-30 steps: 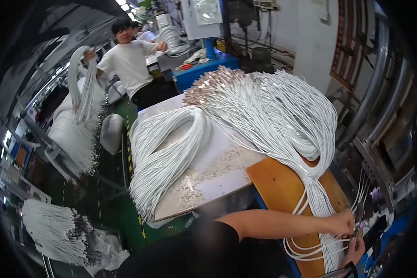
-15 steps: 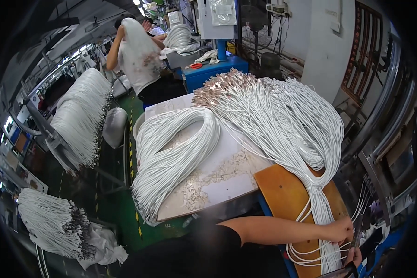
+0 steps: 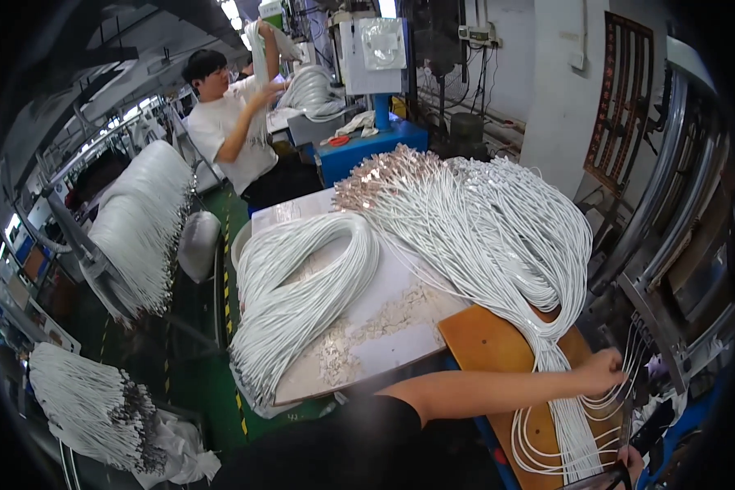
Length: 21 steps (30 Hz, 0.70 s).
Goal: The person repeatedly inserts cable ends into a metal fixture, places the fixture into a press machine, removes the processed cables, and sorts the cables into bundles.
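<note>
1. We are sorting white cables [image 3: 498,237] at the lower right of the frame; our left hand [image 3: 600,371] pinches a few strands where they hang off the orange board [image 3: 486,343].
2. Our right hand [image 3: 629,467] sits at the bottom edge, its grip hidden; we cannot tell its state.
3. Next, we judge, comes separating single strands cleanly.
4. A looped bundle [image 3: 302,286] and scraps [image 3: 359,327] crowd the tabletop [image 3: 400,282]; another person [image 3: 229,122] works upper left.

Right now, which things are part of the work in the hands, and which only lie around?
In the work:
left hand
right hand
white cables
orange board

Lying around:
looped cable bundle
scrap bits
hanging cables
co-worker
</note>
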### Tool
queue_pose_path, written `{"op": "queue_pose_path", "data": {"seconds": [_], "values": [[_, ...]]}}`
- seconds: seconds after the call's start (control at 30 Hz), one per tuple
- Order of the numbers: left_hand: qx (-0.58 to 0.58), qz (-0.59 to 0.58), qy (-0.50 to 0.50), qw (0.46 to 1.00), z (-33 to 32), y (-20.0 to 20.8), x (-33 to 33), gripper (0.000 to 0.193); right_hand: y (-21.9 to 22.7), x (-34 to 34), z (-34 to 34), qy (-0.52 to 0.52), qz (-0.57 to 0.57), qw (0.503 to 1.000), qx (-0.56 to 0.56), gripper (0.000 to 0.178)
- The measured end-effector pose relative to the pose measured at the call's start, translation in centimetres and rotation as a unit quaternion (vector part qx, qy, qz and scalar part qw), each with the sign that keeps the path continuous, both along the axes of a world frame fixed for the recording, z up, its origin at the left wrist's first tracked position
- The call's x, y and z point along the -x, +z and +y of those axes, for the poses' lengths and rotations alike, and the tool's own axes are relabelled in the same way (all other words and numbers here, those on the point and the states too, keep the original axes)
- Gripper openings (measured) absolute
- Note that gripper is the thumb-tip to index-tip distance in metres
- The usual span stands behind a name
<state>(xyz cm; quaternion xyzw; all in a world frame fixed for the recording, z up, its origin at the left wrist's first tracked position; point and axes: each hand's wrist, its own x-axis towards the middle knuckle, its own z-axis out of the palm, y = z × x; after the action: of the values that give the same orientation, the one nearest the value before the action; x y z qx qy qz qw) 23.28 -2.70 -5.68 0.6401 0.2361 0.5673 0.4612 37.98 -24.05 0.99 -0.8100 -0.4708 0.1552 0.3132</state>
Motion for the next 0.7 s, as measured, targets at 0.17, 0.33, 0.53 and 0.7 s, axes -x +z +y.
{"op": "queue_pose_path", "data": {"seconds": [0.17, 0.33, 0.53, 0.7], "values": [[0.248, -0.058, -0.066, 0.965, 3.9, -3.3, -6.7, 0.014, 1.3, 2.0, 1.1, 0.08, -0.016, 0.994, 0.078, 0.043], [0.349, 0.054, -0.37, 0.859, 4.0, -0.3, -6.8, 0.019, 1.6, -0.4, 2.9, 0.083, -0.028, 0.975, 0.205, 0.043], [0.307, -0.051, -0.453, 0.835, 5.2, -3.6, -8.8, 0.009, -7.5, -13.2, 14.2, 0.08, -0.341, 0.905, -0.243, 0.023], [0.44, -0.045, -0.401, 0.802, 5.4, -1.3, -6.0, 0.008, -14.5, -22.5, 22.3, 0.083, -0.258, 0.94, -0.208, 0.025]]}}
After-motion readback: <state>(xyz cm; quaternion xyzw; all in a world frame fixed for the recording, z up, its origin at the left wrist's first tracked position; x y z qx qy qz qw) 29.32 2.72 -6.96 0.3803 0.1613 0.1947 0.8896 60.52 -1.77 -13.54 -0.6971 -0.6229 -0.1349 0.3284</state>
